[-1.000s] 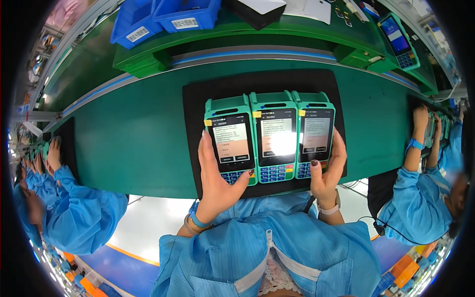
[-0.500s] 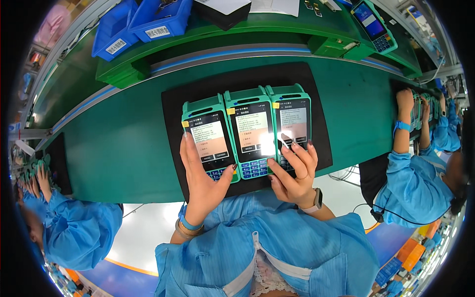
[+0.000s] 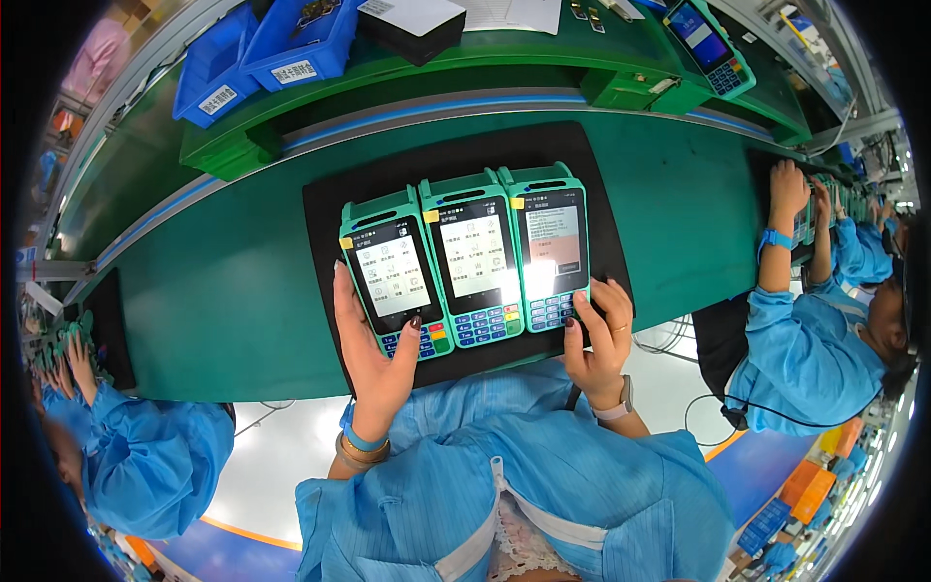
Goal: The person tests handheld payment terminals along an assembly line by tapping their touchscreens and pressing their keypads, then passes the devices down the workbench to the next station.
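Note:
Three green payment terminals stand side by side with their screens facing up. The left terminal and the middle terminal show light menus of small icons. On the right terminal, the screen has lines of text above a pink area, with bright glare low down. My left hand grips the left terminal, its fingers along the outer side and the thumb over the keypad's top edge. At the right terminal's lower right corner is my right hand, fingers bent and apart, index fingertip and thumb by the keypad.
A black mat lies under the terminals on the green table. Beyond it, a raised green shelf holds blue bins, a black box and another terminal. Co-workers sit at left and right.
The left and middle screens have switched from text pages to icon menus. My right hand has moved from the lower middle to the right terminal's outer edge. The left hand keeps its grip.

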`<state>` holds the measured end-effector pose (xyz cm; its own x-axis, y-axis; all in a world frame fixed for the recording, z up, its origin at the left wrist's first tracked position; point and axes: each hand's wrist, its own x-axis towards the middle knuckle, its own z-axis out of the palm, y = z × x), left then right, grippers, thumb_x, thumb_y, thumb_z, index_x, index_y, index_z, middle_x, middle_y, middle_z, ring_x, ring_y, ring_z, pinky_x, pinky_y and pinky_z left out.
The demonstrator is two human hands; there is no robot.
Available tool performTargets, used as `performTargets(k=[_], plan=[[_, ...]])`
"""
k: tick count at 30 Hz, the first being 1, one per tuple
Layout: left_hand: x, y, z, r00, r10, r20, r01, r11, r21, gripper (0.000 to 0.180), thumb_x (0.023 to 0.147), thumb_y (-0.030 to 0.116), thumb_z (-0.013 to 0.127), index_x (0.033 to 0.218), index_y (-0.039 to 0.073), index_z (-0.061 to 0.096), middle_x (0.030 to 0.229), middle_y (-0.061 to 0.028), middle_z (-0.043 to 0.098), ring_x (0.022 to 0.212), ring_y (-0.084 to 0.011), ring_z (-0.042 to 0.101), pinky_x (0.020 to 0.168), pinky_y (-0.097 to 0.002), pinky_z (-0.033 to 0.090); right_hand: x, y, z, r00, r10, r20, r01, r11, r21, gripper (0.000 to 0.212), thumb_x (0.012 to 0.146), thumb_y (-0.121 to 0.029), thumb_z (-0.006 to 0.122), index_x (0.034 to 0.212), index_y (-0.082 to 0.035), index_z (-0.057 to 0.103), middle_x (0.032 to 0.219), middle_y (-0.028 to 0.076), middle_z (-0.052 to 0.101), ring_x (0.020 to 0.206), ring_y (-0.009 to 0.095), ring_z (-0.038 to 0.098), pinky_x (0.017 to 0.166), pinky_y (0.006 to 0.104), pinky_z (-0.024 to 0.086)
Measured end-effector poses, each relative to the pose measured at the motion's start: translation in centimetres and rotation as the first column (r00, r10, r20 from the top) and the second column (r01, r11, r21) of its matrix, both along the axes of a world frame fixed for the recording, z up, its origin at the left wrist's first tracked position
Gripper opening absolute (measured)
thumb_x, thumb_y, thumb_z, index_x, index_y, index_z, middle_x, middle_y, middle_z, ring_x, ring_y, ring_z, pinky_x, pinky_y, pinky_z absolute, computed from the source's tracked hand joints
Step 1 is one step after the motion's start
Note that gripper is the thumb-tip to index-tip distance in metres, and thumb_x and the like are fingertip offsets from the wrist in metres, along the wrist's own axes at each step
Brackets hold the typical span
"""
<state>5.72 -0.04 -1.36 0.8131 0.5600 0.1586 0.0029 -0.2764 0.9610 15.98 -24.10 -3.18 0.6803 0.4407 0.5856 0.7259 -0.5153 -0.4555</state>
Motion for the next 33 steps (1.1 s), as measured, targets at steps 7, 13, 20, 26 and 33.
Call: performTargets(k=[7,13,20,26,33], plan=[[-0.5,0.7,0.3,0.995,0.055,0.082,-0.089,0.86,0.502,0.055,0.075,0.0,0.064,0.126,-0.004,0.044,0.137,-0.0257,0.045,0.133,-0.0456,0.038,0.109,-0.0499,0.031,0.3,-0.4,2.1,1.0,-0.011,-0.015,0.01,0.997,-0.076,0.032,0.076,-0.002,0.061,0.107,0.002,0.068,0.119,0.019,0.058,0.113,0.036,0.055,0.103,0.0533,0.039],[-0.8,0.2,1.0,0.995,0.099,0.02,-0.078,0.624,0.778,0.025,0.077,0.016,0.069,0.094,0.002,0.058,0.128,-0.0173,0.059,0.134,-0.0447,0.04,0.109,-0.0607,0.024,0.7,5.0,4.5,0.986,0.145,0.08,-0.135,0.984,-0.119,0.034,0.076,-0.016,0.066,0.106,0.0,0.068,0.126,0.021,0.054,0.121,0.041,0.048,0.101,0.0565,0.037],[-1.3,0.8,0.4,0.998,0.036,0.058,-0.066,0.685,0.725,0.035,0.072,0.015,0.068,0.101,0.005,0.052,0.128,-0.0184,0.059,0.134,-0.0479,0.038,0.111,-0.0624,0.016,0.6,10.3,5.1,0.981,0.195,-0.016,-0.194,0.957,-0.217,0.044,0.078,-0.026,0.074,0.113,-0.001,0.063,0.141,0.023,0.044,0.131,0.048,0.037,0.104,0.0628,0.028],[-1.1,1.2,0.3,0.997,0.018,0.073,-0.065,0.686,0.724,0.027,0.077,0.02,0.069,0.092,0.004,0.054,0.125,-0.0198,0.062,0.132,-0.047,0.042,0.112,-0.0597,0.017,1.3,6.7,4.1,0.991,0.054,0.119,-0.034,0.986,-0.163,0.037,0.074,-0.016,0.07,0.107,0.001,0.066,0.125,0.016,0.058,0.125,0.041,0.047,0.105,0.0577,0.033],[-0.8,0.6,1.0,1.0,-0.002,0.011,-0.007,0.656,0.755,0.023,0.078,0.024,0.07,0.079,0.004,0.057,0.123,-0.0159,0.064,0.132,-0.0438,0.044,0.111,-0.0603,0.018,2.0,5.9,4.1,0.994,0.065,0.085,-0.046,0.977,-0.207,0.039,0.075,-0.012,0.069,0.111,0.003,0.063,0.119,0.016,0.062,0.124,0.04,0.049,0.106,0.0582,0.032]])
